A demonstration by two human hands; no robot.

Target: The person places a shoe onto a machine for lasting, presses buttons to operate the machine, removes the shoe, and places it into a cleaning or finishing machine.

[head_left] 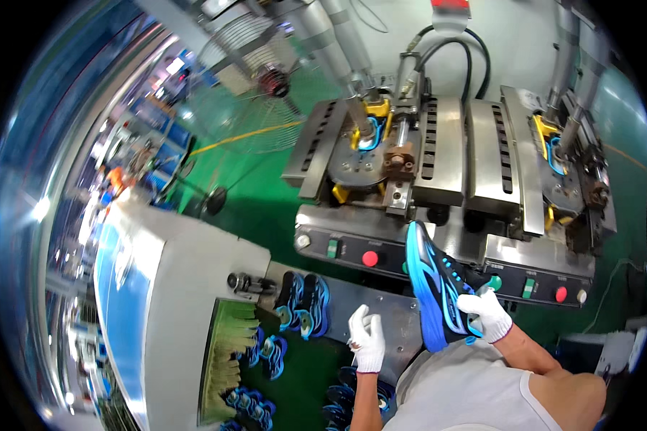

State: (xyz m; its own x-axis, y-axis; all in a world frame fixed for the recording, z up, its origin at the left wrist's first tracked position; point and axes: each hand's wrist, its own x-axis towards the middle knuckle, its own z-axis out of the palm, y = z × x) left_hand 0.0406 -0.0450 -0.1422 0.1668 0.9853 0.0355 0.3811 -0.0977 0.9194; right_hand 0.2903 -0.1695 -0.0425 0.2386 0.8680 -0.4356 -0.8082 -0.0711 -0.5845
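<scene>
My right hand (pixel 486 314), in a white knit glove, grips a black and blue sports shoe (pixel 431 276) at its heel end. The shoe stands on edge with its toe pointing up and away, and its thick blue-to-purple sole faces left. To the left of it, apart from the shoe, my left hand (pixel 367 339) is raised in a matching glove. Its fingers are loosely bent and apart, with nothing visible in them. Below both hands lies a metal shelf (pixel 388 316). A pair of similar shoes (pixel 313 305) rests on its left part.
Ahead stands a two-station machine with steel blocks (pixel 438 151), yellow clamps (pixel 378 109) and a front panel (pixel 349 251) with red and green buttons. More shoes (pixel 251 406) lie lower left by a strip curtain (pixel 230 352). A caged fan (pixel 269 79) stands farther back left.
</scene>
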